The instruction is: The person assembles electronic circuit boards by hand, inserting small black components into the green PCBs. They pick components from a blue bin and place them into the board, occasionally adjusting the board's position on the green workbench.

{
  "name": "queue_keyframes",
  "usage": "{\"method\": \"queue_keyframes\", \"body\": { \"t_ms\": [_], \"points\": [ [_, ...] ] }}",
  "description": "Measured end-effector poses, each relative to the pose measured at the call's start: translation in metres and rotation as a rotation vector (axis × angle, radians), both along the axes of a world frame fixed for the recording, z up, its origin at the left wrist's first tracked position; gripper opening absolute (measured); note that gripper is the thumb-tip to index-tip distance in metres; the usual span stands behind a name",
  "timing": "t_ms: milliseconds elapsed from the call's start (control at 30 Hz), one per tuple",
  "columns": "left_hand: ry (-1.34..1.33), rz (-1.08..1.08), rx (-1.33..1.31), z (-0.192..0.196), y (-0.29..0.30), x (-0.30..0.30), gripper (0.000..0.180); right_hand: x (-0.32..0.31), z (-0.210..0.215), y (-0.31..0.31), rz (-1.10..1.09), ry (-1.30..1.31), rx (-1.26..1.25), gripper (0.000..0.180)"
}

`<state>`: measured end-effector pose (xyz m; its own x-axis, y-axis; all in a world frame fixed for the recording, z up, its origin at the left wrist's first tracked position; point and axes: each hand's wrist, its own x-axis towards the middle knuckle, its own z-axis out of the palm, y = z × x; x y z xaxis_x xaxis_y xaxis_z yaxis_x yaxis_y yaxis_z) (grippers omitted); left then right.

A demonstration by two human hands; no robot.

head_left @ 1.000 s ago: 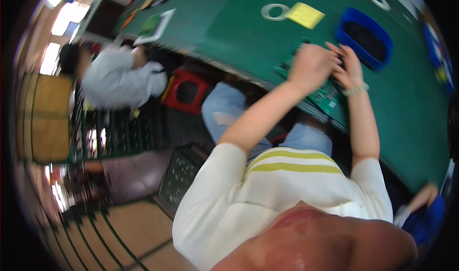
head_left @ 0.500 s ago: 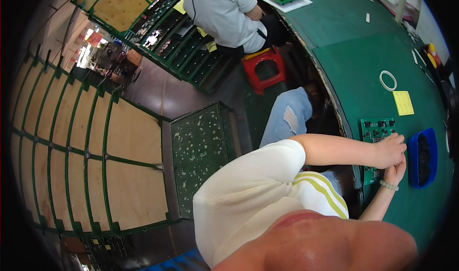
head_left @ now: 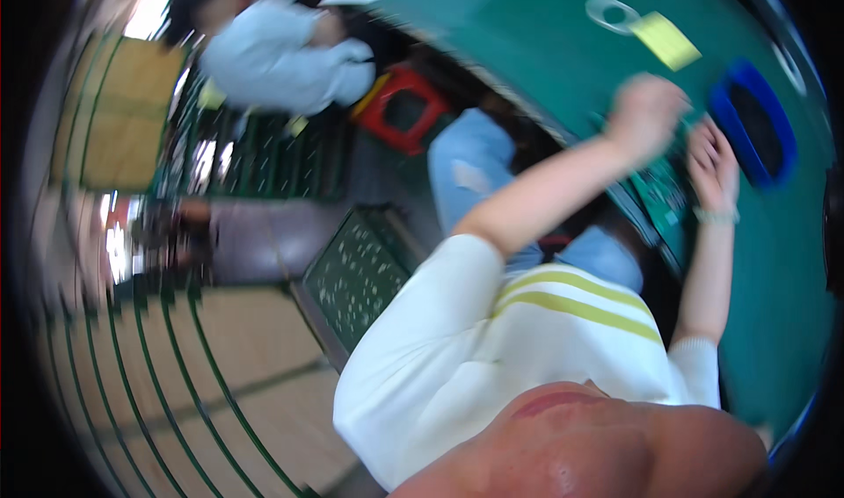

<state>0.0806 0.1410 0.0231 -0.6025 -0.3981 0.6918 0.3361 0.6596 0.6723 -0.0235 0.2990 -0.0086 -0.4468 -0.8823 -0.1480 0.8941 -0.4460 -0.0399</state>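
A green circuit board [head_left: 661, 195] lies at the near edge of the green table, partly hidden beneath my hands. My left hand [head_left: 649, 120] is over the board's far part, its fingers curled in and smeared by motion. Whatever they hold, if anything, is hidden. Just right of the board is my right hand [head_left: 714, 164], with a pale bead bracelet at the wrist. Its fingers are bent and drawn together toward the tips, and what is between them cannot be made out. A blue tray [head_left: 726, 116] with dark small parts stands right beside this hand.
Beyond my hands, a white ring [head_left: 613, 14] and a yellow paper note [head_left: 666, 41] lie on the table [head_left: 519, 41]. Left of it, a person in a light shirt [head_left: 272, 54] sits on a red stool [head_left: 403, 109]. Green racks [head_left: 264, 159] and a speckled green box [head_left: 356, 265] stand farther left.
The whole view has swung and blurred, so the table and the blue tray appear higher up. My hands, together before, are now apart, the left one drawn away to the left.
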Motion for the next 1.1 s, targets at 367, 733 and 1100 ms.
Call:
{"method": "queue_keyframes", "body": {
  "t_ms": [367, 733, 1100],
  "points": [
    [-0.510, -0.177, 0.024, -0.037, -0.021, 0.003, 0.010, 0.002, -0.002, 0.011, -0.251, 0.269, 0.176, 0.039],
    [-0.430, -0.066, -0.516, -0.039, -0.023, -0.013, 0.007, -0.002, -0.007, 0.012, -0.232, 0.506, 0.313, 0.032],
    [-0.470, -0.090, -0.487, -0.040, -0.026, -0.017, 0.005, -0.001, -0.011, 0.009, -0.183, 0.564, 0.299, 0.028]
  ]
}}
